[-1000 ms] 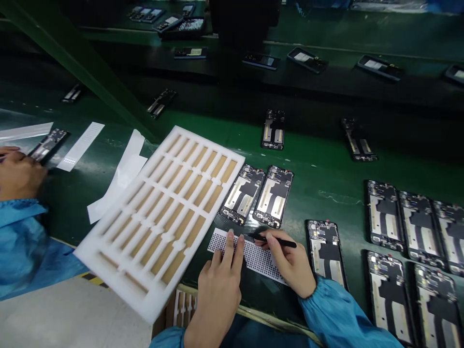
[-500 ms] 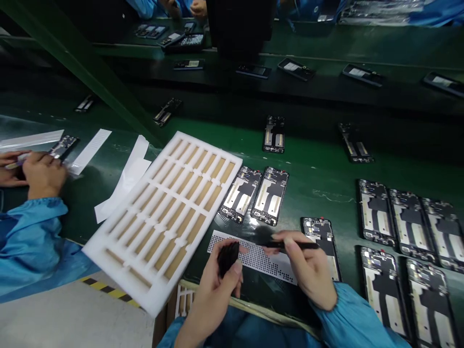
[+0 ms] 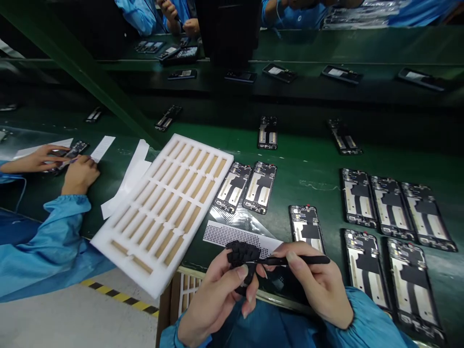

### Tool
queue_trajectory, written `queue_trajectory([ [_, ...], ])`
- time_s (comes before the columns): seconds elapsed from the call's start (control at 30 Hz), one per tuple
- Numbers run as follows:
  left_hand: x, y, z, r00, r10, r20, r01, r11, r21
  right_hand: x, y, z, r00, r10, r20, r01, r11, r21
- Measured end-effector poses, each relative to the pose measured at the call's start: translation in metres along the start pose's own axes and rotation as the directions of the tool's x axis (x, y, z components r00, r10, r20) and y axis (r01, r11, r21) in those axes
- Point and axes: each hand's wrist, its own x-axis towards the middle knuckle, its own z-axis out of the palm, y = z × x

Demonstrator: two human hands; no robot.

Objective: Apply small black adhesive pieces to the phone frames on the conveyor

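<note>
My left hand (image 3: 215, 299) is closed around a small clump of black plastic parts (image 3: 242, 252), held low over the bench edge. In my right hand (image 3: 319, 285) is a slim black pen-like tool (image 3: 312, 260), pinched between thumb and fingers. Its thin tip meets the black parts from the right; whether the tool is a pair of tweezers cannot be made out. Behind my hands lies a white strip (image 3: 224, 234) with rows of black dots. An opened phone (image 3: 307, 224) lies just beyond my right hand.
A white foam tray (image 3: 154, 186) with slots juts over the bench edge at left. Two opened phones (image 3: 260, 187) lie beside it, several more (image 3: 368, 266) at right. A co-worker's hands (image 3: 79, 174) work at far left. A green post (image 3: 90, 77) slants across.
My left hand has turned the black parts upward and to the right. The tool's tip has come to them in my right hand. The view has shifted slightly.
</note>
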Motion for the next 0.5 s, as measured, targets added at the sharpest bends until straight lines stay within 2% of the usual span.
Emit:
queue_trajectory([
  [0.17,-0.002,-0.002,0.008,1.000,0.007,-0.001,-0.007,0.999,0.049,-0.007,0.000,-0.008,0.999,-0.031,-0.008,0.031,0.999,0.013],
  [0.4,-0.005,-0.007,0.024,0.997,0.006,-0.074,0.009,0.980,0.199,-0.018,0.000,-0.020,0.997,-0.041,0.070,0.042,0.999,-0.023],
  [0.5,-0.007,-0.007,0.020,0.990,0.090,-0.106,-0.048,0.936,0.348,-0.019,-0.001,-0.028,1.000,-0.021,0.017,0.022,0.999,-0.028],
])
